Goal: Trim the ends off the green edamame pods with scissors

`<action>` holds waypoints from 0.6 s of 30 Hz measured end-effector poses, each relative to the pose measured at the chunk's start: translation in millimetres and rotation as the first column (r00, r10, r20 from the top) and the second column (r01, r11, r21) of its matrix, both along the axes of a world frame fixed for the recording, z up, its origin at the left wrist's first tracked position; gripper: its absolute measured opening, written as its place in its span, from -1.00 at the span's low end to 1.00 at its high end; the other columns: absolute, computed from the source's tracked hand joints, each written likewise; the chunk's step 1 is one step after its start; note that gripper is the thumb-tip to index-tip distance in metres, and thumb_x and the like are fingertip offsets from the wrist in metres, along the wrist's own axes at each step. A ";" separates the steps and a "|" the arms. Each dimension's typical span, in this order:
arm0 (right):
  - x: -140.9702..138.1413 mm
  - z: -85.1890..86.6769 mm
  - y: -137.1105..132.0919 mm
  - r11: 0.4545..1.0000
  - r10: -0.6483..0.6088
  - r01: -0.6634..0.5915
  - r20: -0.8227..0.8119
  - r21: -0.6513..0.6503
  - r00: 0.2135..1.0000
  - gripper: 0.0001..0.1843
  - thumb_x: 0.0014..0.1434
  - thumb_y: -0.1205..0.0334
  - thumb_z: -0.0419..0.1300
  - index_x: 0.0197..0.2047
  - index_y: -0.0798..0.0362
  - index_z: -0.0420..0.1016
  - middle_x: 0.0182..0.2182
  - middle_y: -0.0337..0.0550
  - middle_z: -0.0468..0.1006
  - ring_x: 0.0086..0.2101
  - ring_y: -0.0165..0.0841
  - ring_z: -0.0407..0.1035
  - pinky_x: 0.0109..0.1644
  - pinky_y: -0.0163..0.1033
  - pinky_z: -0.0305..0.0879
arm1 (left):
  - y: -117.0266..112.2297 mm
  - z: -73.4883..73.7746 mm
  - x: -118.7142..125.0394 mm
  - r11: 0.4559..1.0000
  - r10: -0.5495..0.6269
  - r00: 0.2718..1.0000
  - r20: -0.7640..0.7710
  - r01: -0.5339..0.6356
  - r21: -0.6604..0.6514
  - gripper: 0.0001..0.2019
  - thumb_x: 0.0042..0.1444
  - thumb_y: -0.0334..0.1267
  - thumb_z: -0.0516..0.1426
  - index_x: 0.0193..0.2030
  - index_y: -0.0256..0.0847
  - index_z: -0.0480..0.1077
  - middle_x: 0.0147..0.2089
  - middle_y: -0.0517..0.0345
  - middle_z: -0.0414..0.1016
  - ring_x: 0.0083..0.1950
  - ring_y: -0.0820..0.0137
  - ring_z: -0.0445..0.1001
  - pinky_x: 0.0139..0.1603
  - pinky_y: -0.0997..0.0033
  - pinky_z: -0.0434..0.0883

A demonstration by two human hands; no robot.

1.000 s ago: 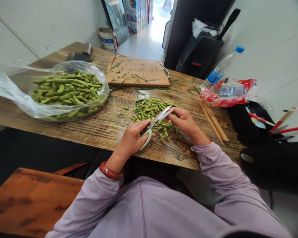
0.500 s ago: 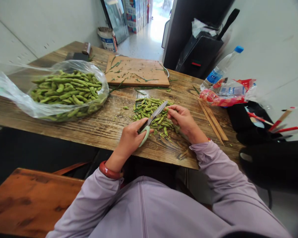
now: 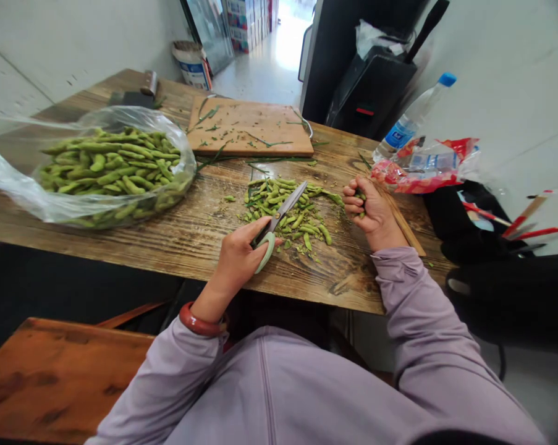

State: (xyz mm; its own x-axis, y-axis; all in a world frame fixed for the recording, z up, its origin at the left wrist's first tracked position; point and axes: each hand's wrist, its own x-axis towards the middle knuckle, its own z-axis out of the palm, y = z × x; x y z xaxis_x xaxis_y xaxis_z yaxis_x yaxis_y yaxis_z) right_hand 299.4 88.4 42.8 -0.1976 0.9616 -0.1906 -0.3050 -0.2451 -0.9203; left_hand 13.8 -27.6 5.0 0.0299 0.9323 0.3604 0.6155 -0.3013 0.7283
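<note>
My left hand point(image 3: 240, 253) is wrapped round the pale green handles of a pair of scissors point(image 3: 285, 207), whose blades lie together and point away over a pile of edamame pods point(image 3: 279, 196) on the table. Off to the right of that pile, my right hand point(image 3: 371, 209) is curled with its palm turned up. Several edamame pods point(image 3: 361, 199) show between its fingers. A clear plastic bag point(image 3: 190, 162) full of more edamame pods point(image 3: 114, 162) lies open on the left.
A wooden cutting board point(image 3: 251, 127) with green scraps lies behind the pile. A cleaver point(image 3: 135, 96) rests at the far left. Chopsticks point(image 3: 406, 224), a water bottle point(image 3: 413, 117), a red-and-clear wrapper point(image 3: 427, 167) and a black holder point(image 3: 464, 216) stand or lie on the right.
My right hand has moved right, away from the scissor tips, and turned palm up with its fingers curled round pods. The left hand still grips the scissors. The view has shifted slightly.
</note>
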 end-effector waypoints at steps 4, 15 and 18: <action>-5.1 3.8 -14.0 0.983 0.078 -0.129 0.337 0.129 0.938 -0.69 0.01 0.03 0.41 -0.36 0.03 0.45 -0.62 -0.41 0.19 -0.63 -0.56 -0.09 -0.60 -0.37 -0.23 | -0.1 0.8 -0.3 1.000 -0.004 1.000 -0.018 0.003 -0.003 -0.61 0.13 -0.20 0.29 0.11 -0.21 0.56 0.08 -0.01 0.67 0.04 0.21 0.63 0.12 0.33 0.51; -6.1 1.0 -30.3 0.805 0.037 -0.581 0.967 0.122 0.254 -0.77 0.02 0.06 0.39 -0.43 0.05 0.62 -0.59 -0.25 0.47 -0.50 -0.42 0.26 -0.39 -0.26 0.02 | 0.5 -1.3 0.2 1.000 0.005 1.000 0.005 -0.005 -0.002 -0.60 0.10 -0.21 0.31 0.10 -0.20 0.57 0.09 0.02 0.67 0.05 0.22 0.63 0.12 0.35 0.51; -8.8 0.6 -31.1 0.781 0.081 -0.621 0.976 0.065 0.204 -0.82 0.01 0.11 0.38 -0.42 0.06 0.63 -0.56 -0.23 0.50 -0.49 -0.41 0.28 -0.38 -0.27 0.03 | 0.9 -1.7 -0.4 1.000 0.009 1.000 0.004 -0.009 -0.004 -0.60 0.10 -0.20 0.31 0.10 -0.19 0.57 0.09 0.02 0.67 0.05 0.22 0.63 0.13 0.34 0.51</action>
State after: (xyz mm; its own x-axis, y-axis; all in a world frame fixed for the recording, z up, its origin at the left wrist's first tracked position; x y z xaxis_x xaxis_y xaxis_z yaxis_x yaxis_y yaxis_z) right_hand 290.6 57.3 43.4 -0.4929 0.8532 -0.1705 0.7865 0.3531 -0.5067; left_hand 13.4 -26.7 3.3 0.0200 0.9341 0.3563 0.6152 -0.2924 0.7321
